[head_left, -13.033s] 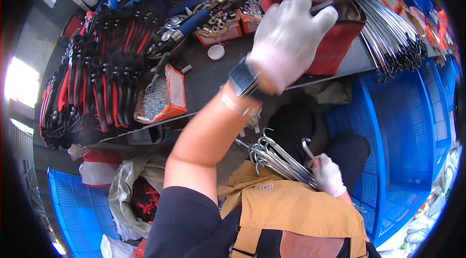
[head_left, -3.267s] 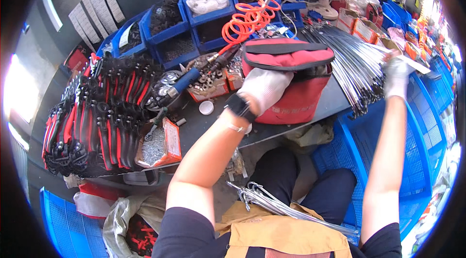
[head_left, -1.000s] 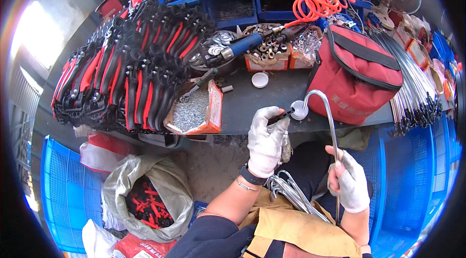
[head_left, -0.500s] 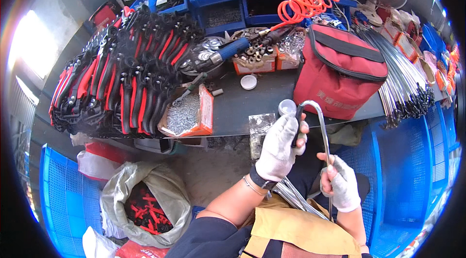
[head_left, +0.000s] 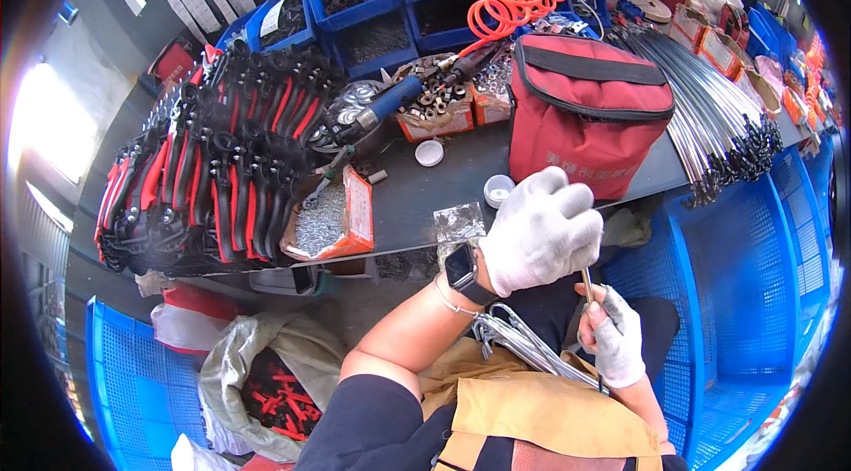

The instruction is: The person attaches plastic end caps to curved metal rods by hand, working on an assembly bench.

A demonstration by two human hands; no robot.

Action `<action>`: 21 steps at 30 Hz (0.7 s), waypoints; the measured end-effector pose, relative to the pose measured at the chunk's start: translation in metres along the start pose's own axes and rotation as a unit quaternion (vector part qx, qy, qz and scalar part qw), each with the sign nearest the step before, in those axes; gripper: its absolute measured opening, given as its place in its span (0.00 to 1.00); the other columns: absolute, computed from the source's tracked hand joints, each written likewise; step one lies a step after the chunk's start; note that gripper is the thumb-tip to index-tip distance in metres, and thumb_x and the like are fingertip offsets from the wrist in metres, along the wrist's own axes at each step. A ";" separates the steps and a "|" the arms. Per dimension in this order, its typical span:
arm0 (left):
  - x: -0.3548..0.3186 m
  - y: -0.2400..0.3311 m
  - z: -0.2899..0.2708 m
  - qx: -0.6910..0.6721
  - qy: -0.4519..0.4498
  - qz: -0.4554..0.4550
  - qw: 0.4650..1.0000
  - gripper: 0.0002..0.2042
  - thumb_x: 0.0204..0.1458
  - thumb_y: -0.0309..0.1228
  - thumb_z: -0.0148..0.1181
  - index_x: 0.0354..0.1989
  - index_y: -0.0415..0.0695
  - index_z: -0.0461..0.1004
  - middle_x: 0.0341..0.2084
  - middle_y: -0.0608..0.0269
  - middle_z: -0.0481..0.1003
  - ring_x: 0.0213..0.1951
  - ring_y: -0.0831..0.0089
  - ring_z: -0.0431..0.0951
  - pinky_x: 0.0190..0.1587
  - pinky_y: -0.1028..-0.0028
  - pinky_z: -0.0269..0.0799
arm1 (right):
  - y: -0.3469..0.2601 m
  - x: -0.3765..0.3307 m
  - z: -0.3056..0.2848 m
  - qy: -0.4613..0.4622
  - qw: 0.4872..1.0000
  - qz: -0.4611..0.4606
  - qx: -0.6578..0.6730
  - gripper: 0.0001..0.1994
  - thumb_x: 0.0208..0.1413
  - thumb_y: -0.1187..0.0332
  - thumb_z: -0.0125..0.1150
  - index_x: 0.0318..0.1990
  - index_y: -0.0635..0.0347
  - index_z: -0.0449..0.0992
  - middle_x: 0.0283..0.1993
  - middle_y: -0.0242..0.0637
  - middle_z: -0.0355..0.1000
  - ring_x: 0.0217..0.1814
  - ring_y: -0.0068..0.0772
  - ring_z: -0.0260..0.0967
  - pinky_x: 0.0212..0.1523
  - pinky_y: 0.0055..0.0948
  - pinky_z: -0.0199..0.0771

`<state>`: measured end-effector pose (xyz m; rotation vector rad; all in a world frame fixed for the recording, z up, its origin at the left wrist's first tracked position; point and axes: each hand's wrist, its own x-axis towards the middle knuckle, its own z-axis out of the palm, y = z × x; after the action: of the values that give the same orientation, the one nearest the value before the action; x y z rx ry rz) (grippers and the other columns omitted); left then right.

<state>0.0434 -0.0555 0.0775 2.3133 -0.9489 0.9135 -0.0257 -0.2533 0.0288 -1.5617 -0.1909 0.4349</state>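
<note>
My left hand (head_left: 545,227), in a white glove, is closed round the upper end of a bent metal rod (head_left: 587,283), hiding the hook and whatever is on it. Below it, my right hand (head_left: 613,338), in a fingertip-less glove, pinches the rod's shaft between thumb and fingers. Several similar metal rods (head_left: 532,349) lie across my lap beneath my hands. Just beyond my left hand, a small round white pot (head_left: 498,191) stands uncovered at the bench edge. Its likely lid, a white disc (head_left: 429,153), lies farther back on the bench.
Red-and-black plier-like tools (head_left: 213,161) are heaped left on the bench (head_left: 425,205). Beside them sits a box of small metal parts (head_left: 355,214). A red bag (head_left: 589,116) stands right, before a bundle of rods (head_left: 691,108). Blue crates (head_left: 727,285) and an open sack (head_left: 222,365) flank me.
My left hand has turned over and closed round the hooked end, covering the black sleeve seen there before. My right hand keeps its hold on the shaft. The whole view has shifted slightly.
</note>
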 end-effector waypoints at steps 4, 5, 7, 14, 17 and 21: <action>0.025 -0.003 -0.009 -0.137 0.129 -0.012 0.982 0.08 0.40 0.32 0.64 0.27 0.47 0.73 0.30 0.64 0.73 0.37 0.60 0.72 0.40 0.63 0.68 | -0.014 0.008 -0.026 0.038 0.997 0.038 0.062 0.21 0.59 0.57 0.52 0.49 0.67 0.70 0.15 0.26 0.61 0.15 0.14 0.54 0.17 0.16 0.53; 0.015 -0.030 -0.001 -0.093 0.134 -0.120 0.979 0.08 0.40 0.30 0.63 0.30 0.45 0.73 0.33 0.62 0.72 0.39 0.58 0.72 0.43 0.62 0.68 | -0.028 0.012 -0.044 0.060 0.994 -0.040 0.076 0.21 0.58 0.55 0.53 0.48 0.67 0.70 0.15 0.26 0.60 0.15 0.14 0.54 0.17 0.15 0.53; -0.007 -0.062 0.000 0.033 0.073 -0.216 0.973 0.09 0.42 0.28 0.60 0.34 0.44 0.73 0.37 0.61 0.72 0.42 0.58 0.71 0.47 0.63 0.68 | -0.076 0.010 -0.095 0.101 0.973 -0.189 0.086 0.20 0.58 0.54 0.55 0.43 0.66 0.71 0.17 0.25 0.61 0.16 0.12 0.54 0.16 0.12 0.52; 0.055 -0.089 0.010 0.179 -0.059 0.044 0.981 0.16 0.42 0.25 0.54 0.42 0.45 0.73 0.40 0.54 0.74 0.44 0.57 0.74 0.48 0.65 0.69 | -0.173 0.099 -0.322 0.472 0.791 -0.368 -0.122 0.16 0.61 0.53 0.50 0.37 0.58 0.74 0.30 0.28 0.66 0.31 0.18 0.60 0.33 0.17 0.60; 0.088 -0.116 0.037 0.179 0.010 0.055 0.982 0.15 0.46 0.31 0.55 0.44 0.47 0.73 0.40 0.54 0.74 0.45 0.54 0.73 0.49 0.63 0.68 | -0.111 0.215 -0.295 0.336 0.851 -0.359 0.183 0.06 0.61 0.63 0.51 0.37 0.55 0.68 0.32 0.33 0.68 0.32 0.24 0.66 0.32 0.25 0.68; 0.137 -0.091 0.084 0.150 -0.002 0.002 0.989 0.14 0.46 0.37 0.57 0.43 0.54 0.74 0.41 0.59 0.74 0.43 0.57 0.74 0.46 0.63 0.69 | -0.002 0.302 -0.360 0.332 0.825 -0.269 0.370 0.21 0.63 0.50 0.42 0.52 0.58 0.60 0.45 0.42 0.66 0.42 0.41 0.65 0.44 0.39 0.74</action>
<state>0.2178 -0.1082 0.1054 2.5621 -0.8662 1.1211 0.3893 -0.4688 -0.0204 -0.7498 0.0852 -0.4632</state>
